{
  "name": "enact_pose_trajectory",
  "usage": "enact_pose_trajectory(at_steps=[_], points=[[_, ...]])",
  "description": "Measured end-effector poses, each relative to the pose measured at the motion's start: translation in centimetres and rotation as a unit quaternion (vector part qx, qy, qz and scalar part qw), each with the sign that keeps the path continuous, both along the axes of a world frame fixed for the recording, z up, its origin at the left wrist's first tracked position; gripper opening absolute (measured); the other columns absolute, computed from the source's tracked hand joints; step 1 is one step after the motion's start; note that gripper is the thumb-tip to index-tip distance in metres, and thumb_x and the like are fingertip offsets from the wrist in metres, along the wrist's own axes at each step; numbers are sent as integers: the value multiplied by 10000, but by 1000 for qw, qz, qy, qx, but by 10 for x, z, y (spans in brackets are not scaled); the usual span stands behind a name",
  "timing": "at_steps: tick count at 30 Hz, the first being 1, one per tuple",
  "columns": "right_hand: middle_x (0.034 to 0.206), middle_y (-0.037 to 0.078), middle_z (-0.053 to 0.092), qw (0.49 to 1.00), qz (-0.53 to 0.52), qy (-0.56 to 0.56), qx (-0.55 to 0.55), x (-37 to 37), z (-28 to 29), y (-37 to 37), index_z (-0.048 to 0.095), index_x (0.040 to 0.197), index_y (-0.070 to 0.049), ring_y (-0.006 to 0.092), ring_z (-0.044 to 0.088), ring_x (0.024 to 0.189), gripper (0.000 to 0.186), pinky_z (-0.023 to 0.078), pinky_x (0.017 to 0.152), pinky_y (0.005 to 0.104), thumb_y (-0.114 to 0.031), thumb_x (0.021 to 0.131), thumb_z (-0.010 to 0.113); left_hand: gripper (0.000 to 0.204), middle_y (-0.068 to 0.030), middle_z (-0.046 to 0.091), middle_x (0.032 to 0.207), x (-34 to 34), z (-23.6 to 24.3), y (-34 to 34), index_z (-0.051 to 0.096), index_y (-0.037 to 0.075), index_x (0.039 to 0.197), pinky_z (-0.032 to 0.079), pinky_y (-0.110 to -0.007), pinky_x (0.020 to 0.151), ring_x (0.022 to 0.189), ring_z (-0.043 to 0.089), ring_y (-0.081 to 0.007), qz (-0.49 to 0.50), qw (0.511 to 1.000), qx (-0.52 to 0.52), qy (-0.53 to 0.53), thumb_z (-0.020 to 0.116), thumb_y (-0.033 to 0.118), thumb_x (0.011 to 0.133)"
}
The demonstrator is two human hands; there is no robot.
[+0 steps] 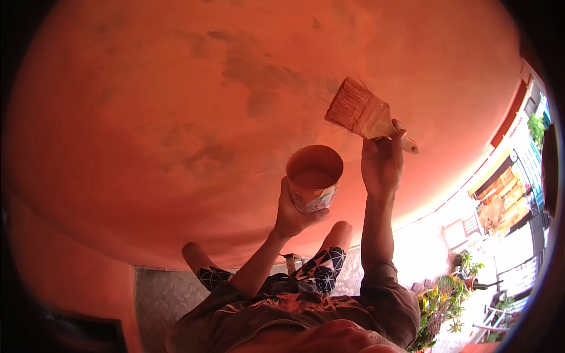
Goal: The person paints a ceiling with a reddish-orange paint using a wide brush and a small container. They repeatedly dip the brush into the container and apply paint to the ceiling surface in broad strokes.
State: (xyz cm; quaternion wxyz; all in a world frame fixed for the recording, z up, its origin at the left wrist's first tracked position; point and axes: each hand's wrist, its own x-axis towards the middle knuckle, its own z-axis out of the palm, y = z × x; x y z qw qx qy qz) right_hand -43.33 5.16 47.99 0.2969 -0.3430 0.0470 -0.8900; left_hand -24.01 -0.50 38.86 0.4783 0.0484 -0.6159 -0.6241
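Observation:
My left hand is raised and grips a small cup filled with orange-red paint. To its right my right hand holds a wide flat paintbrush by its handle, bristles pointing up-left against the orange-red painted surface overhead. The brush bristles are coated in the same paint. Patchy darker areas show on the surface just left of the brush.
My knees in dark patterned shorts show below the arms, over a pale patterned floor. At lower right are potted plants, a railing and sunlit buildings outside.

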Motion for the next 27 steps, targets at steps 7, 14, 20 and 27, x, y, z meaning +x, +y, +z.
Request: enact_pose_trajectory(at_steps=[7,14,20,27], points=[[1135,21,588,998,-15,-39,41,1,-11,1,502,1353,-50,86,530,943,391,472,832,250,-355,1109,493,915,-171,507,1369,-1,-8,-12,322,11,1396,481,-413,1073,1285,545,-261,12,999,-29,-5,909,46,694],[1196,46,580,997,-57,-40,40,16,20,11,501,1343,-52,82,553,1015,382,489,827,227,-350,1104,506,927,-168,526,1349,8,10,-4,325,17,1400,497,-414,1050,1268,560,-262,-6,1000,-22,5,922,79,694],[1232,67,570,1000,2,-12,-5,-10,19,4,530,1293,-55,108,526,1060,360,476,805,242,-358,1101,513,915,-173,530,1350,9,1,-7,341,22,1385,507,-411,1034,1268,561,-261,14,999,-35,-10,932,87,689],[1142,59,603,999,-15,-43,-22,-11,29,3,556,1226,-57,116,543,974,304,469,787,248,-326,1083,563,905,-178,531,1346,10,1,-11,349,24,1376,510,-414,1027,1260,566,-267,-5,1000,-20,-12,937,111,693]])
